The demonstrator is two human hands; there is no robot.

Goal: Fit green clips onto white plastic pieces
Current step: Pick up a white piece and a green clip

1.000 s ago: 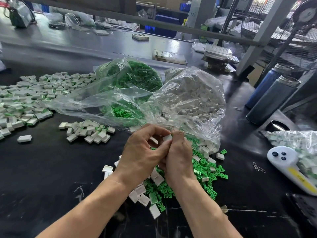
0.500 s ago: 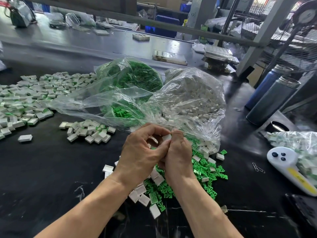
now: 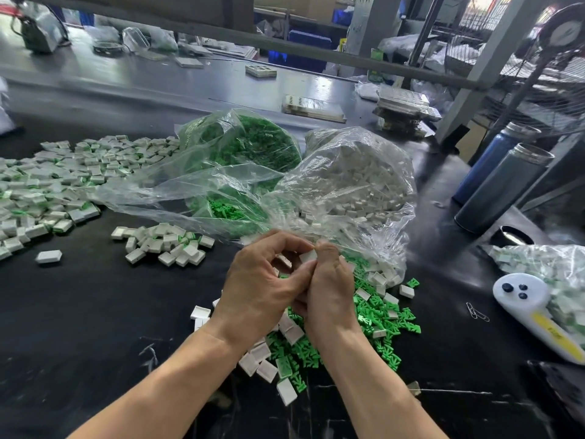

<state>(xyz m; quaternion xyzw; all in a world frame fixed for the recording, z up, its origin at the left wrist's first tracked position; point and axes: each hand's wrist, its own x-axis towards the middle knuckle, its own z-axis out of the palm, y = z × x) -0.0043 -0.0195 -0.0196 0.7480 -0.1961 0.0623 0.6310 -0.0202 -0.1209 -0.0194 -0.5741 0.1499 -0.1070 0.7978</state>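
Left hand [image 3: 258, 291]: fingers curled, grip pinching the small white piece [image 3: 308, 256]
Right hand [image 3: 329, 286]: grip also pinching it, touching the left hand
White piece: held above the desk [image 3: 95, 312]; loose green clips [image 3: 384, 324] lie below

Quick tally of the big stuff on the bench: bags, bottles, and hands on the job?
Clear plastic bags of parts: 3 (green clips, white pieces, mixed parts)
Tall metal bottles: 2 (blue, grey)
Hands: 2 (left, right)
Total: 7
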